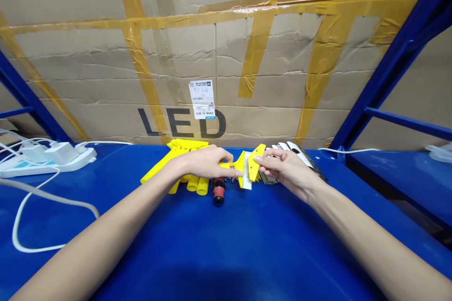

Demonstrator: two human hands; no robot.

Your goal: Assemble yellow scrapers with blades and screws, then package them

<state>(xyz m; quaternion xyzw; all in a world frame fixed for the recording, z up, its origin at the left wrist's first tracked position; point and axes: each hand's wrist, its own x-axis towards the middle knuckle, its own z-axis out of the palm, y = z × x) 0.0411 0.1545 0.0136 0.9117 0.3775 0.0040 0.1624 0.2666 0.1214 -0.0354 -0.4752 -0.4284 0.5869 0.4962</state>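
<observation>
Head view: both bare hands work over a glossy blue tabletop (229, 249). Left hand (208, 162) is closed, thumb and fingers around a yellow plastic handle with a flared end (240, 164). Right hand (285, 169) has a narrow pinch, thumb against fingertips, on the edge of a flat yellow plastic plate with small holes (254, 165). Between flared end and plate sits a thin white flat strip (247, 184) (plate overlaps it in view; can't tell if they touch). Just below the left hand: red-and-black cylindrical screwdriver handle (219, 191), lying on the blue surface. Heap of yellow plastic handles (158, 167) lies left of it, partly behind the left wrist. Silvery flat metal blades (299, 151) fan out behind the right hand. White plastic power strip (88, 157) at far left, well apart.
</observation>
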